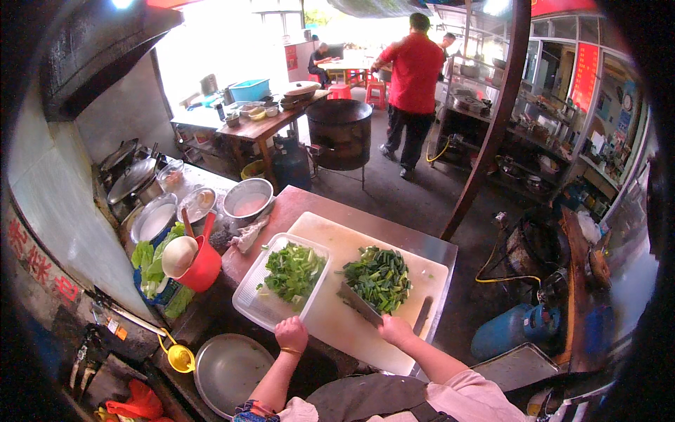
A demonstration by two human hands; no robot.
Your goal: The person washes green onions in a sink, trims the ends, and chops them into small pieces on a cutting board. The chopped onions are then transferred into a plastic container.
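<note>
My left hand (291, 334), with a gold-coloured bracelet at the wrist, grips the near rim of a white plastic mesh basket (249, 289). Chopped leafy greens (292, 271) lie inside it, and the basket overlaps the left part of a white cutting board (337, 337). In my right hand (396, 331) is the handle of a cleaver (360, 305). Its broad blade is tilted against the near left side of a heap of chopped dark green stalks (381, 279) on the board. Another dark, narrow tool (423, 314), probably a knife, rests along the board's right side.
Left stand a red plastic dipper (203, 271), leafy lettuce (153, 264) and metal bowls (249, 199). A round metal pan (232, 372) sits near my left forearm. Beyond the metal table's edge (448, 250) are a slanting post (488, 142), a blue gas cylinder (501, 329) and a person in red (416, 74).
</note>
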